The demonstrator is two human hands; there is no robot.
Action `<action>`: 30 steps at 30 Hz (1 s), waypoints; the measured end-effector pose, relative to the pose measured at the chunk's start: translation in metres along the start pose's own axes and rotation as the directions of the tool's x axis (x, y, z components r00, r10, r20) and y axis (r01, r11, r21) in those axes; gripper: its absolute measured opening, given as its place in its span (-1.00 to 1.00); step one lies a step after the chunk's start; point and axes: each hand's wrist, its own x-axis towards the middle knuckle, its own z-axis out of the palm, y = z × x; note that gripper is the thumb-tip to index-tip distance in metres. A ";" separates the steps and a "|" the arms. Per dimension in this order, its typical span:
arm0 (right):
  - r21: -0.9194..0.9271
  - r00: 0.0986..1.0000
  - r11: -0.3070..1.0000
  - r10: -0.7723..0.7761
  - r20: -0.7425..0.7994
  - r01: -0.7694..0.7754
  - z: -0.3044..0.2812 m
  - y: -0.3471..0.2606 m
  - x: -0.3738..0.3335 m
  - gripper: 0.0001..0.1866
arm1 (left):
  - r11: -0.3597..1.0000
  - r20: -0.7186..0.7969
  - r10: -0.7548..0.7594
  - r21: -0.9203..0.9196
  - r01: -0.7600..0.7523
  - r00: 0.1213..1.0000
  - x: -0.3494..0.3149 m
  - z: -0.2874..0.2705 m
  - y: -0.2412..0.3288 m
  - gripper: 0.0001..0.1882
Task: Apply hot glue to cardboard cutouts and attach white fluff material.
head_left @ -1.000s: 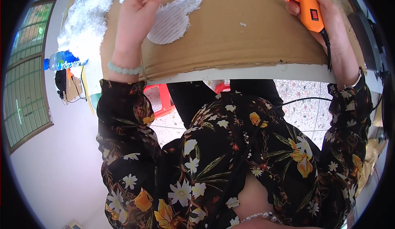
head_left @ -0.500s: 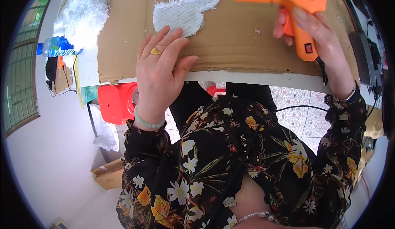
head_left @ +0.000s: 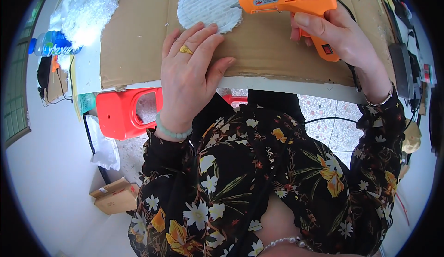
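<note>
An orange glue gun (head_left: pixel 289 0) is in my right hand (head_left: pixel 335 35), whose fingers wrap round its handle and trigger. Its nozzle points left, with the tip over the right part of a white shaggy-edged fabric piece (head_left: pixel 203 9). Whether the tip touches the fabric I cannot tell. My left hand (head_left: pixel 192 65) rests palm down with fingers apart, fingertips on the near edge of that piece. Both hands are above a brown cardboard sheet (head_left: pixel 268 63) on the table.
White fluffy material (head_left: pixel 92 7) lies heaped at the far left, near a blue-labelled plastic bottle (head_left: pixel 55 43). A red plastic stool (head_left: pixel 122 113) stands below the table. A cardboard box (head_left: pixel 115 197) sits on the floor. The gun's black cord hangs beside my right wrist.
The glue gun has moved left and nearer, bringing its nozzle from the fabric's far right end to over its right part. My left hand stays at the near edge. The view has shifted slightly.
</note>
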 end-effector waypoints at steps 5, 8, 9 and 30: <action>-0.040 1.000 0.999 -0.004 0.018 0.005 -0.004 0.003 0.002 -0.62 | 1.000 -0.011 0.000 -0.014 0.000 1.000 0.000 0.000 0.000 -0.64; -0.043 0.999 0.999 0.011 0.041 -0.009 -0.005 0.007 0.002 -0.63 | 1.000 -0.014 0.001 -0.003 -0.002 1.000 -0.002 0.002 0.000 -0.65; -0.043 0.999 0.999 0.011 0.043 -0.009 -0.003 0.004 0.002 -0.63 | 1.000 -0.016 0.004 -0.007 -0.004 1.000 -0.002 0.002 0.000 -0.65; -0.154 0.989 0.983 0.112 0.094 -0.097 0.002 -0.026 0.000 -0.64 | 0.999 -0.045 0.035 -0.002 -0.035 0.998 0.000 0.004 -0.002 -0.68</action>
